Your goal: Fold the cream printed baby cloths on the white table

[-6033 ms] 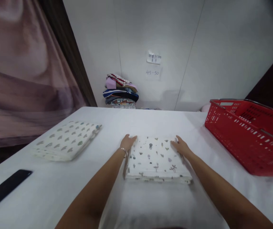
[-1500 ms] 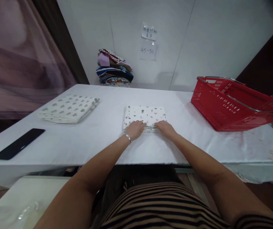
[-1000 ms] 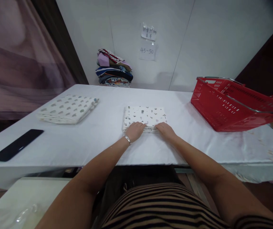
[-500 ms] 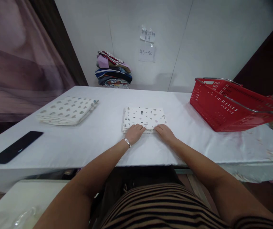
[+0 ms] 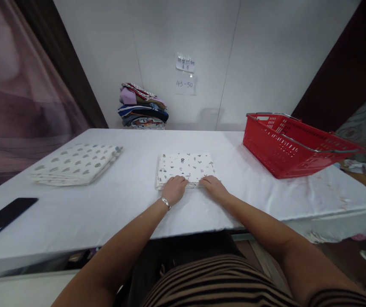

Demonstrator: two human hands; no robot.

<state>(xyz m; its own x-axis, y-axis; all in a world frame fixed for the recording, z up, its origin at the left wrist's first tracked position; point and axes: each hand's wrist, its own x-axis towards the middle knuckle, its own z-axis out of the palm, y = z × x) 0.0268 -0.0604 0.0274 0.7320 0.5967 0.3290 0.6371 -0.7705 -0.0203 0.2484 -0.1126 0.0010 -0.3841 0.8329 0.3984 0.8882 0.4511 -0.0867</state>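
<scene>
A folded white cloth with small printed figures (image 5: 185, 165) lies flat in the middle of the white table (image 5: 138, 192). My left hand (image 5: 174, 189), with a bracelet at the wrist, rests palm down on the cloth's near left edge. Beside it, my right hand (image 5: 212, 187) presses on the near right edge, fingers together. Neither hand grips anything.
A second folded cloth with a leaf print (image 5: 74, 163) lies at the table's left. A red plastic basket (image 5: 293, 143) stands at the right. A black flat object (image 5: 0, 219) sits near the left front edge. Stacked clothes (image 5: 141, 106) and paper notes (image 5: 185, 74) are at the wall.
Six seconds ago my hands held the cloth's far sides; now they rest on its near edge. Over the last second the hands and cloth stay put; only the view shifts.
</scene>
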